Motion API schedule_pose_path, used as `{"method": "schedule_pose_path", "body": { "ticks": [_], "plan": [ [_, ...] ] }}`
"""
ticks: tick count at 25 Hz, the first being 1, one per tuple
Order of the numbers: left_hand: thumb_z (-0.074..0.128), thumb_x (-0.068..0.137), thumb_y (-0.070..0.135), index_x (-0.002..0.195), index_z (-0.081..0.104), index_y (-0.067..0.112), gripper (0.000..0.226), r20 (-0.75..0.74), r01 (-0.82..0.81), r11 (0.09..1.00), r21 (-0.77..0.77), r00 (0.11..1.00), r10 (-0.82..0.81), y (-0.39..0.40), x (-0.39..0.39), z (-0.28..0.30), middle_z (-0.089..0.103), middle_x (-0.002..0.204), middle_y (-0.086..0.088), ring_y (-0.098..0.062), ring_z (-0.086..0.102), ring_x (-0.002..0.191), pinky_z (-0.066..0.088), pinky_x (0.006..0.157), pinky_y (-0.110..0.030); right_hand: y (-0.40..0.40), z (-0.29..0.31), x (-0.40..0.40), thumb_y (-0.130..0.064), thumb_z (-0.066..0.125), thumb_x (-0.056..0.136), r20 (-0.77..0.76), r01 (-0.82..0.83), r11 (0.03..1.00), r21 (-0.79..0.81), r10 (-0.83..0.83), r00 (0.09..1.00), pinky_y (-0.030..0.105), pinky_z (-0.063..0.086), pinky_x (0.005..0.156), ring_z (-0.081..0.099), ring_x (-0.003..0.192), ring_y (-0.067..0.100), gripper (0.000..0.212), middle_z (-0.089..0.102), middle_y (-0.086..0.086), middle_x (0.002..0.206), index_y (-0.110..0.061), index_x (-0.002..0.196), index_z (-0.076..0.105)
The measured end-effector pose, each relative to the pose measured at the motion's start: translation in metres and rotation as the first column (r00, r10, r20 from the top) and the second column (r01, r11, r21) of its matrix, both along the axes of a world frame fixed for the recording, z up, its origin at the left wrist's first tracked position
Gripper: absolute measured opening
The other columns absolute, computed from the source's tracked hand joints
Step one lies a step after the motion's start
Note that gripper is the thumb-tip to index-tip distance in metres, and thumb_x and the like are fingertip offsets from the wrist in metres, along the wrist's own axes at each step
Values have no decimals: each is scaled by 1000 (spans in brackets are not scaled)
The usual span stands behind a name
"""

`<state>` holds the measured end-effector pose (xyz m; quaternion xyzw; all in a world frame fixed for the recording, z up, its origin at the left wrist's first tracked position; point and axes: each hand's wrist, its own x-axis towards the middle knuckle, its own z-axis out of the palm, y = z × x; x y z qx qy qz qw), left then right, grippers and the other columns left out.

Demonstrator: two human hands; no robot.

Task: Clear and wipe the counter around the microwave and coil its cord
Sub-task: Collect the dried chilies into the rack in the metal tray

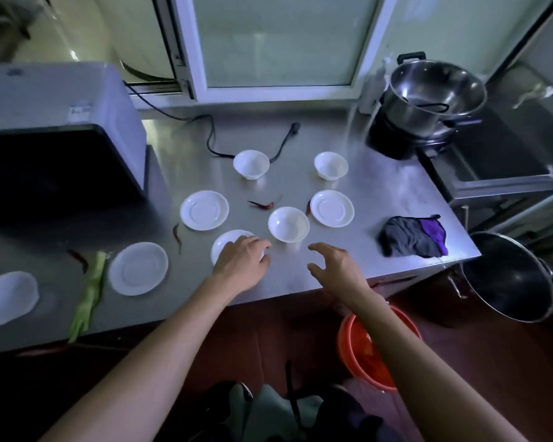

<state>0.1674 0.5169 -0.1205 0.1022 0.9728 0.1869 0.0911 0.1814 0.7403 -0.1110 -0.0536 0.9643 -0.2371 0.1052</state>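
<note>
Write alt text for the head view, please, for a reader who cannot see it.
A person's left hand rests on a white bowl while the open right hand hovers beside it, above a steel counter scattered with white dishes, red chillies and a dark cloth, beside a microwave with its cord uncoiled.

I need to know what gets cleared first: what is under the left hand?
The left hand rests on a white ceramic bowl near the steel counter's front edge. The hand covers the bowl's right side and most of its inside.
</note>
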Motion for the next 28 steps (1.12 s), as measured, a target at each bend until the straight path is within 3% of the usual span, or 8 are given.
{"method": "schedule_pose_path", "body": {
  "ticks": [6,11,22,28],
  "plan": [
    [50,98,36,131,58,24,36,17,-142,990,5,990,142,-65,21,-4,59,135,2,-24,53,120,45,95,-41,-59,-8,-8,-26,65,91,30,-154,984,89,152,988,40,45,100,55,122,24,47,57,-3,140,-19,137,54],
    [50,98,36,132,57,23,37,34,-160,987,-1,987,160,-77,17,-13,58,136,2,-24,53,119,45,96,-42,-74,-22,-31,-28,67,90,32,-198,971,133,196,980,44,42,101,49,129,25,50,53,-1,143,-18,137,53],
    [49,98,35,129,58,24,34,119,-116,992,-40,986,120,-49,-71,-29,62,127,4,-22,56,115,47,89,-37,-49,-60,-106,-30,62,91,93,-238,949,205,223,970,42,34,105,35,141,26,55,34,2,157,-23,143,45],
    [46,100,36,131,56,23,36,145,-87,992,-93,984,100,-26,-119,-31,60,130,5,-21,52,119,45,94,-41,-34,-69,-148,-34,60,93,101,-270,942,201,255,962,42,31,112,30,144,25,55,33,3,158,-23,144,43]
  ]
}}
